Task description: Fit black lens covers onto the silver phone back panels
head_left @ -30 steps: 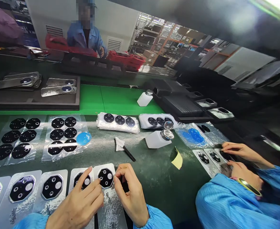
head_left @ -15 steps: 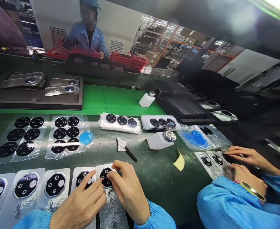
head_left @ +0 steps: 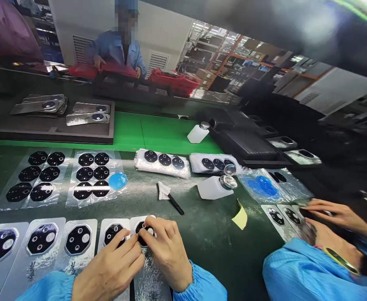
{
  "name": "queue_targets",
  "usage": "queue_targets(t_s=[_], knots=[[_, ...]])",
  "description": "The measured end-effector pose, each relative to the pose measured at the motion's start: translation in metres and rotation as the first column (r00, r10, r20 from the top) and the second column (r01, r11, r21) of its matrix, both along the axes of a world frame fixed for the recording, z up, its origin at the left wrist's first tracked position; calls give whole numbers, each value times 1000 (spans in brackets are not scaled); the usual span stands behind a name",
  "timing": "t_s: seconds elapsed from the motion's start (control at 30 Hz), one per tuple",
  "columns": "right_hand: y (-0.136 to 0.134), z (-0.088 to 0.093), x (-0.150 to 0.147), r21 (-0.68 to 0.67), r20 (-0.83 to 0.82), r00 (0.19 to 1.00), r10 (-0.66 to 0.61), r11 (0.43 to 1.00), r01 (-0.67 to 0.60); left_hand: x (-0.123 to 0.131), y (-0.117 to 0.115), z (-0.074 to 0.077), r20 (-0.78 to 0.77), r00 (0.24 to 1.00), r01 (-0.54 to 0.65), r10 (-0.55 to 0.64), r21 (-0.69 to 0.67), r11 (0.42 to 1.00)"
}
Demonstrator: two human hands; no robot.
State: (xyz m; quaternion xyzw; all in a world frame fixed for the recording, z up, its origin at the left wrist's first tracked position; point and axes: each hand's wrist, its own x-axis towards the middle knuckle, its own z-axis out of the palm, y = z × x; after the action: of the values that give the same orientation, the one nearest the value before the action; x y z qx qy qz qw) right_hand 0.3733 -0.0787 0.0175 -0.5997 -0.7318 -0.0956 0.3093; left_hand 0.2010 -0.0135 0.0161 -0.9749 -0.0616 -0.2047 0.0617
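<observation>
My right hand [head_left: 167,248] is closed in a pinch over a black octagonal sticker with camera-ring holes [head_left: 144,234]. Its thumb and forefinger press at the top end of a silver phone back panel [head_left: 152,274], and the fingertips hide part of the sticker. From the left, my left hand [head_left: 111,265] reaches across with fingers stretched out, its tips touching the sticker's left edge. One of its fingers lies over the neighbouring panel's black octagon [head_left: 112,233]. More silver panels with black octagons [head_left: 78,240] lie in a row to the left.
Clear sheets of black octagons [head_left: 39,173], stacked strips [head_left: 163,163], a black tool with white cloth [head_left: 170,198], a white pump bottle [head_left: 214,187] and yellow paper [head_left: 240,215] lie beyond. At right, a co-worker's hands [head_left: 336,225] touch other panels. A dark tray [head_left: 45,136] holds panels.
The whole view has shifted slightly to the left. My right fingers have curled closer over the sticker, and my left fingertips have come nearer to them.
</observation>
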Motion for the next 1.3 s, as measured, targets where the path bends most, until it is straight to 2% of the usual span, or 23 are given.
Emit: queue_targets(t_s=[0.17,0.3,0.43,0.57,0.7,0.83,1.1,1.3], knots=[[2,1,-2,41,-43,997,-58,997,60,0,0,-1,2,1000,11,-11,1,1000],[2,-1,-3,1,35,999,-12,1000,12,0,0,-1,-7,1000,4,-4,-16,1000],[2,0,-3,24,42,999,-35,999,34,0,0,-3,-7,1000,2,-2,-30,1000],[2,3,-3,13,59,998,15,1000,-16,-1,0,-2,3,1000,-8,8,-19,1000],[2,4,-2,25,50,998,-28,999,27,0,0,-1,7,1000,9,-9,-35,999],[3,2,-2,16,61,998,13,1000,-14,0,0,-3,9,1000,6,-6,-33,999],[-3,-1,-4,70,49,997,-54,996,51,0,-1,-5,20,1000,6,-5,-56,998],[0,0,-2,31,46,999,-15,999,14,1,0,-2,4,1000,8,-8,-18,1000]])
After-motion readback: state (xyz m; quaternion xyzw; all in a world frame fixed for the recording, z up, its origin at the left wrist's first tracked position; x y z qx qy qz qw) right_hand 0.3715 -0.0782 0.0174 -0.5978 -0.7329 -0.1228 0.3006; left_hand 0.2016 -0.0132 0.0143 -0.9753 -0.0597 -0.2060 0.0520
